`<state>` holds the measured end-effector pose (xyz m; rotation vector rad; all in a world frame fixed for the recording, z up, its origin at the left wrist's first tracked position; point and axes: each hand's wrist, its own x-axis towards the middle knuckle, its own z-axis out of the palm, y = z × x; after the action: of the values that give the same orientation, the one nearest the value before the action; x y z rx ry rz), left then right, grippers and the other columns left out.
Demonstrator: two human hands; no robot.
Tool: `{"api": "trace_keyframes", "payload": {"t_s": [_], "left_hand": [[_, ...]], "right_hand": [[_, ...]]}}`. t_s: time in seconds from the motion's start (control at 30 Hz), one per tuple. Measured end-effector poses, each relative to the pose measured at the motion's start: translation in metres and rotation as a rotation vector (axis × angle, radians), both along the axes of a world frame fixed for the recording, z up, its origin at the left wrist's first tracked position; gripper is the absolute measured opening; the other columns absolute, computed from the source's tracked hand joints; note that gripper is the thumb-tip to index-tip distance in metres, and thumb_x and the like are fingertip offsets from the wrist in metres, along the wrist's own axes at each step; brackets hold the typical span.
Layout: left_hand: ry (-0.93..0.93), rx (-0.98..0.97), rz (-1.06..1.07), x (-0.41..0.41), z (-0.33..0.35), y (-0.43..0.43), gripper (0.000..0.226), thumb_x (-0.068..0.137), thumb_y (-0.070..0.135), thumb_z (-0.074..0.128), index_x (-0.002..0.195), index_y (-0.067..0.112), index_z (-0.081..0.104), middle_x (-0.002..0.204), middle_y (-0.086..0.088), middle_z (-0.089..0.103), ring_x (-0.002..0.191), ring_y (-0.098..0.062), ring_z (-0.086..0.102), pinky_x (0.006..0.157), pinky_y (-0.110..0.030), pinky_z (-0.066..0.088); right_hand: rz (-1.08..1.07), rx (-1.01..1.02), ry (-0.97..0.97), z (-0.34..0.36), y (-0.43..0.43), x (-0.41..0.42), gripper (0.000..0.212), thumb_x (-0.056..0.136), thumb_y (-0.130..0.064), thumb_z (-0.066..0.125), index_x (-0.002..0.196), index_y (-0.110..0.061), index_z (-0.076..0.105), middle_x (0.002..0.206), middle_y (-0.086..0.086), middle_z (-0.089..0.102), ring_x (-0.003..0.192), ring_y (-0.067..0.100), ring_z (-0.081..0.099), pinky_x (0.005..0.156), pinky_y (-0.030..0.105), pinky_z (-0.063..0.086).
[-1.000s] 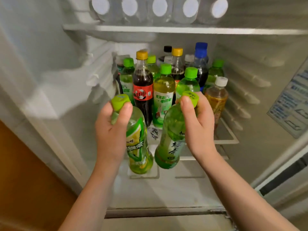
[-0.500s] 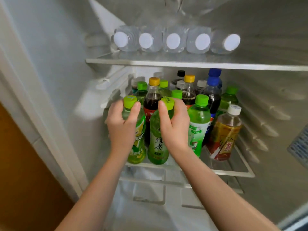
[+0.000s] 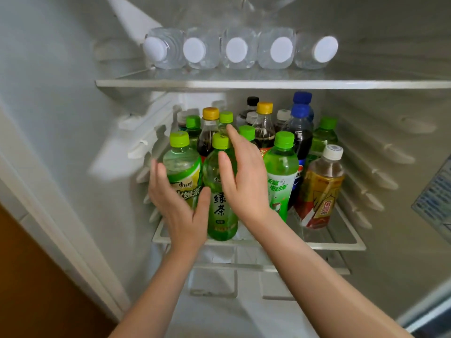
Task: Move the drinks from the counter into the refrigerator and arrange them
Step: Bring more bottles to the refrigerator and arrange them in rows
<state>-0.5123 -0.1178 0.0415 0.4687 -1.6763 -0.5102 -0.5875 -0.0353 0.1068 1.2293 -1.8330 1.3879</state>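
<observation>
Two green tea bottles stand at the front edge of the fridge shelf (image 3: pixel 336 246), both hands open beside them.

The left hand (image 3: pixel 179 203), fingers spread, brushes the left bottle (image 3: pixel 181 167); the right hand (image 3: pixel 244 178), fingers loosely together, lies flat against the right bottle (image 3: pixel 220 191), gripping neither. Behind, more bottles (image 3: pixel 264 123) crowd the shelf, so a careless nudge could probably tip the front two off. Above, water bottles (image 3: pixel 235 50) lie sideways.

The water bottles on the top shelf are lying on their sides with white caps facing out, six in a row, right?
Not quite. The head view shows five water bottles, not six. The rest holds: they lie on their sides on the top shelf, in a row, white caps facing out.
</observation>
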Motion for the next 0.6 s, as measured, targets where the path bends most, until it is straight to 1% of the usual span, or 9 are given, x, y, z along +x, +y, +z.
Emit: {"api": "trace_keyframes", "payload": {"t_s": [0.03,0.1,0.2,0.27,0.37,0.4,0.43,0.5,0.6], "left_hand": [[-0.030,-0.051,0.023,0.000,-0.007,0.005,0.077,0.090,0.057,0.042,0.144,0.008,0.018,0.152,-0.016,0.015,0.143,-0.023,0.011,0.118,-0.037,0.009],[-0.087,-0.147,0.053,-0.001,-0.020,0.013,0.076,0.088,0.060,0.042,0.141,0.010,0.021,0.151,-0.023,0.013,0.142,-0.033,0.010,0.117,-0.044,0.006],[-0.146,-0.224,0.090,-0.004,-0.029,0.019,0.080,0.084,0.066,0.043,0.141,0.016,0.018,0.149,-0.020,0.011,0.140,-0.043,0.007,0.115,-0.055,0.007],[-0.155,-0.252,0.112,-0.008,-0.030,0.021,0.085,0.080,0.070,0.046,0.141,0.020,0.015,0.152,-0.014,0.006,0.140,-0.043,0.004,0.113,-0.060,0.008],[-0.178,-0.313,0.165,-0.013,-0.031,0.023,0.092,0.071,0.074,0.053,0.139,0.024,0.016,0.157,0.000,-0.012,0.138,-0.044,0.006,0.111,-0.064,0.010],[-0.188,-0.341,0.184,-0.016,-0.032,0.024,0.093,0.069,0.073,0.056,0.138,0.024,0.018,0.157,-0.003,-0.008,0.137,-0.045,0.008,0.110,-0.065,0.011],[-0.198,-0.373,0.198,-0.020,-0.033,0.025,0.093,0.068,0.072,0.059,0.137,0.024,0.020,0.153,-0.010,0.002,0.136,-0.046,0.011,0.109,-0.067,0.012],[-0.215,-0.446,0.211,-0.028,-0.037,0.030,0.089,0.067,0.067,0.063,0.134,0.022,0.026,0.143,-0.018,0.017,0.133,-0.047,0.016,0.107,-0.068,0.014],[-0.237,-0.496,0.209,-0.040,-0.041,0.036,0.079,0.069,0.058,0.066,0.131,0.018,0.037,0.138,-0.018,0.023,0.130,-0.047,0.020,0.107,-0.067,0.013]], "right_hand": [[0.007,-0.005,-0.010,-0.001,0.006,0.001,0.042,0.097,-0.015,0.048,0.137,-0.004,0.045,0.137,0.009,0.052,0.128,0.014,0.041,0.108,0.014,0.023],[0.025,-0.071,-0.024,-0.004,0.021,0.004,0.039,0.096,-0.014,0.047,0.134,-0.003,0.049,0.136,0.011,0.053,0.128,0.016,0.044,0.110,0.023,0.031],[0.015,-0.213,0.026,-0.009,0.050,0.002,0.030,0.092,-0.011,0.045,0.115,0.003,0.059,0.122,0.013,0.060,0.119,0.022,0.053,0.101,0.037,0.042],[-0.083,-0.271,0.068,-0.015,0.071,-0.007,0.025,0.089,-0.009,0.046,0.104,0.004,0.061,0.115,0.011,0.060,0.112,0.023,0.055,0.096,0.039,0.043],[-0.304,-0.308,0.047,-0.024,0.095,-0.025,0.027,0.084,-0.011,0.050,0.104,0.005,0.058,0.115,0.008,0.054,0.113,0.020,0.050,0.099,0.034,0.038],[-0.361,-0.311,0.002,-0.027,0.101,-0.031,0.030,0.083,-0.012,0.051,0.107,0.005,0.057,0.117,0.009,0.052,0.114,0.020,0.048,0.101,0.033,0.036],[-0.404,-0.309,-0.071,-0.031,0.106,-0.038,0.034,0.082,-0.013,0.053,0.111,0.004,0.055,0.119,0.010,0.051,0.117,0.021,0.046,0.103,0.033,0.035],[-0.441,-0.283,-0.280,-0.036,0.114,-0.049,0.048,0.080,-0.019,0.057,0.123,-0.001,0.049,0.128,0.013,0.049,0.123,0.024,0.044,0.107,0.037,0.033],[-0.369,-0.182,-0.573,-0.042,0.122,-0.064,0.069,0.076,-0.034,0.064,0.137,-0.015,0.038,0.136,0.004,0.045,0.124,0.018,0.044,0.107,0.033,0.035]]}}
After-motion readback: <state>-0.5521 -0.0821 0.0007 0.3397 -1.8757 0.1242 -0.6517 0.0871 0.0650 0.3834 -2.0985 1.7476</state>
